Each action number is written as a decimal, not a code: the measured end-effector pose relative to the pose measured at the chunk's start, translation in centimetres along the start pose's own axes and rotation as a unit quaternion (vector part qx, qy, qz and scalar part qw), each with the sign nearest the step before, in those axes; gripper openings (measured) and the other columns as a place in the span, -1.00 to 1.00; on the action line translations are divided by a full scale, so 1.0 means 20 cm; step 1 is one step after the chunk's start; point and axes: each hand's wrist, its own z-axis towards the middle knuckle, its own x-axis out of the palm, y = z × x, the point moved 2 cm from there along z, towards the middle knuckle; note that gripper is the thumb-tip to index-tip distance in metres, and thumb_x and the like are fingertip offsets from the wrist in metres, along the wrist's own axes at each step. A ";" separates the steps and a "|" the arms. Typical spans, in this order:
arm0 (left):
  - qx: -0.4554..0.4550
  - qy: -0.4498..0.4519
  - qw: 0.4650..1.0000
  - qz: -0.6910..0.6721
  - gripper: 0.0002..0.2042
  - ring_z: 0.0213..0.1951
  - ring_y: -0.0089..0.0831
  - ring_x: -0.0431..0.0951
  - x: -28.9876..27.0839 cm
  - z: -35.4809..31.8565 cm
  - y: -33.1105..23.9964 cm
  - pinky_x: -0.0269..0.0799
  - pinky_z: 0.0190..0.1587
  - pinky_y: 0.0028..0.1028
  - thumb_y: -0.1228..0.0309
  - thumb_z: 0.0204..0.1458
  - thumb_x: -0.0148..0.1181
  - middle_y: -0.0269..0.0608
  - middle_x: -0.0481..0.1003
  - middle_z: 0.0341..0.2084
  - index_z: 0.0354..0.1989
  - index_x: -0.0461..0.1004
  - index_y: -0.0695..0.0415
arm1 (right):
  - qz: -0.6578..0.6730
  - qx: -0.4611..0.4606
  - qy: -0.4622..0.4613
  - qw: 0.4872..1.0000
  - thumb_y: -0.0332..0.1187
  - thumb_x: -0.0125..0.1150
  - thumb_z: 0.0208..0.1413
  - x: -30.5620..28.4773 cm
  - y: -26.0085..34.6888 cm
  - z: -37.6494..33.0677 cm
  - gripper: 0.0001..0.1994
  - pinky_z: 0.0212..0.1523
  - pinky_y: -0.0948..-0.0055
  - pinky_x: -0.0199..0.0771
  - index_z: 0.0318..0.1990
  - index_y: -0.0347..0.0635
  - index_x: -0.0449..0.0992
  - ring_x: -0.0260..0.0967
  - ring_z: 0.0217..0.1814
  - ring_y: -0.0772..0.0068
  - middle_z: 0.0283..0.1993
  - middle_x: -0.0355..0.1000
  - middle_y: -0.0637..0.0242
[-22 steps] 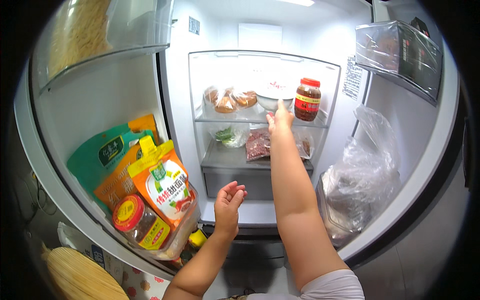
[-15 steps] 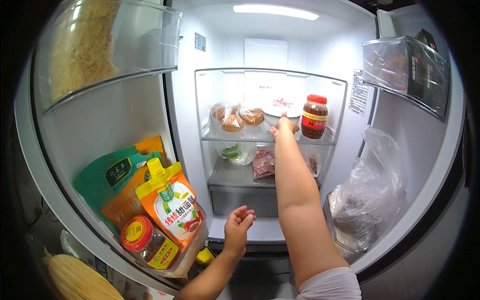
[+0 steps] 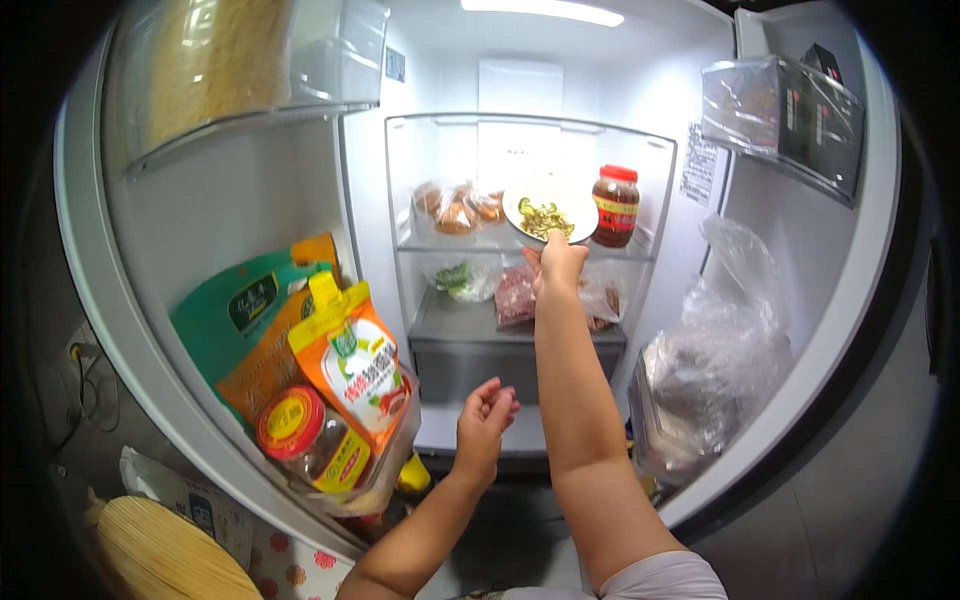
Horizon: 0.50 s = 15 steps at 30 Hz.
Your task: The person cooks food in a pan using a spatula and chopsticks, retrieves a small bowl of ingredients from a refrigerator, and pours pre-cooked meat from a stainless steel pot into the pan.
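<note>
My right hand (image 3: 560, 262) grips the near rim of a white bowl (image 3: 585, 213), its thumb over the edge and its fingers underneath. Greenish-yellow cut food (image 3: 545, 220) lies inside the bowl. The bowl is in the air in front of the upper shelf, tilted a little toward me. Just to its right stands a red-lidded jar of dark red sauce (image 3: 615, 207). My left hand (image 3: 487, 415) hangs below the shelves with its fingers loosely bent and nothing in it.
Bagged brown round items (image 3: 455, 212) sit on the glass shelf (image 3: 420, 245). Below lie bagged greens (image 3: 458, 280) and bagged red meat (image 3: 515, 297). The open doors hold sauce pouches (image 3: 355, 365), a red-lidded jar (image 3: 300, 425) and a plastic bag (image 3: 735, 330). Dry noodles (image 3: 165, 550) are at lower left.
My right hand has drawn the bowl off the upper shelf toward me, and its greenish food now shows. My left hand stays low, nearly in place. The view has shifted slightly.
</note>
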 end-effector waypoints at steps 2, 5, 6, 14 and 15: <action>-0.004 0.002 1.000 -0.014 -0.51 -0.03 -0.37 0.43 0.03 -0.05 -0.04 0.33 0.03 -0.34 0.23 0.22 0.04 -0.14 0.34 0.04 0.24 0.11 0.17 | 0.028 -0.073 0.047 0.996 -0.47 -0.05 0.08 -0.17 -0.13 -0.10 -0.58 -0.38 0.36 0.63 0.11 -0.35 0.09 0.47 -0.25 0.18 0.03 0.30 -0.02; 0.007 0.010 0.999 -0.040 -0.30 0.09 -0.32 0.29 0.02 -0.16 -0.12 0.26 0.08 -0.24 0.00 0.20 -0.04 -0.10 0.15 0.19 0.37 -0.13 0.09 | 0.045 -0.008 0.120 0.992 -0.50 -0.06 0.07 -0.45 -0.12 -0.61 -0.52 -0.29 0.39 0.63 0.17 -0.28 0.04 0.46 -0.17 0.20 0.04 0.28 0.04; 0.009 0.012 0.999 -0.047 -0.23 0.12 -0.30 0.26 0.02 -0.21 -0.14 0.25 0.08 -0.23 -0.09 0.15 -0.02 -0.10 0.13 0.20 0.40 -0.18 0.02 | 0.051 0.008 0.146 0.988 -0.50 -0.04 0.08 -0.56 -0.13 -0.71 -0.50 -0.24 0.41 0.61 0.19 -0.22 0.01 0.42 -0.05 0.24 0.07 0.25 0.08; -0.141 0.097 0.964 -0.202 -0.37 0.07 -0.20 0.41 -0.15 -0.70 -0.07 0.44 0.05 -0.25 0.62 -0.10 0.10 -0.06 0.30 0.05 0.21 0.07 0.10 | -0.115 0.164 0.146 0.969 -0.45 0.01 0.08 -1.22 -0.13 -1.53 -0.41 -0.13 0.39 0.59 0.27 -0.12 -0.02 0.37 0.07 0.29 0.16 0.20 0.17; -0.154 0.093 0.965 -0.189 -0.35 0.08 -0.20 0.40 -0.22 -0.80 -0.02 0.42 0.08 -0.27 0.63 -0.14 0.08 -0.06 0.30 0.05 0.22 0.06 0.11 | -0.134 0.170 0.135 0.967 -0.49 -0.01 0.07 -1.28 -0.13 -1.61 -0.43 -0.15 0.36 0.60 0.25 -0.13 0.00 0.39 0.05 0.27 0.14 0.22 0.15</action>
